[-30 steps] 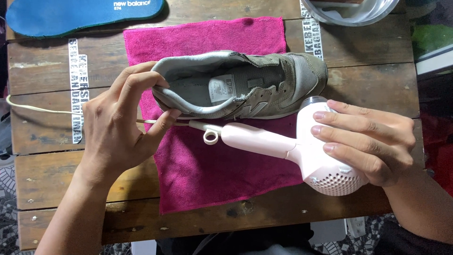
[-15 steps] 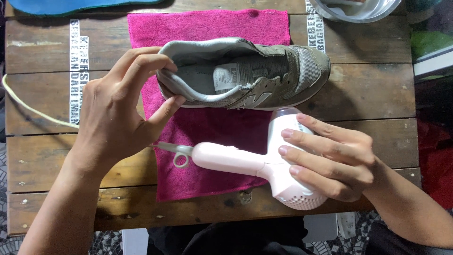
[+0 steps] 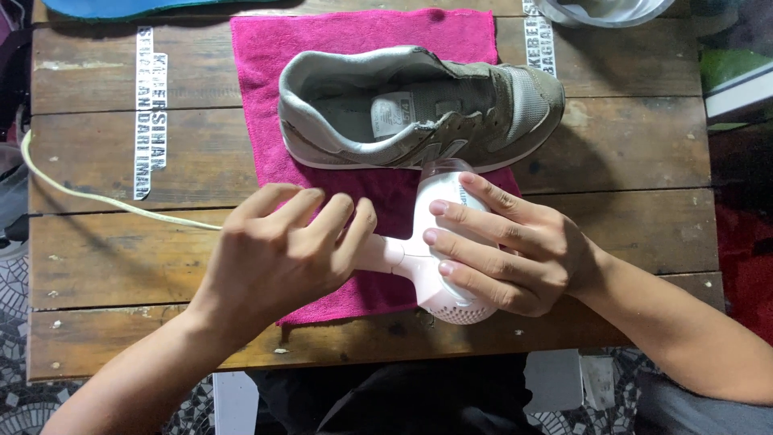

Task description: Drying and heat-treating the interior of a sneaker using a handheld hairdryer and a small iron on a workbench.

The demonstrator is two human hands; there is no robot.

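The person's right hand [image 3: 515, 250] lay over the round body of a pale pink hair dryer [image 3: 443, 242], fingers spread and curled down around it in a firm hold; the dryer rested on its side on a magenta towel [image 3: 354, 48], its nozzle end just beside the sole of a grey sneaker [image 3: 419, 109]; whether nozzle and sole actually touched I could not tell. The left hand [image 3: 282, 254] sat over the dryer's handle, fingers bent and bunched together, hiding most of the handle; they seemed to be closed on it, though the grip itself was out of sight. The sneaker lay on the upper half of the towel, toe pointing to the right, its opening facing up and a white label showing inside. A cream-coloured cord [image 3: 97, 193] ran across the wooden table [image 3: 628, 145] from the left edge toward the left hand; a blue insole [image 3: 121, 6] showed at the top left edge, and a clear round container [image 3: 604, 10] at the top right.
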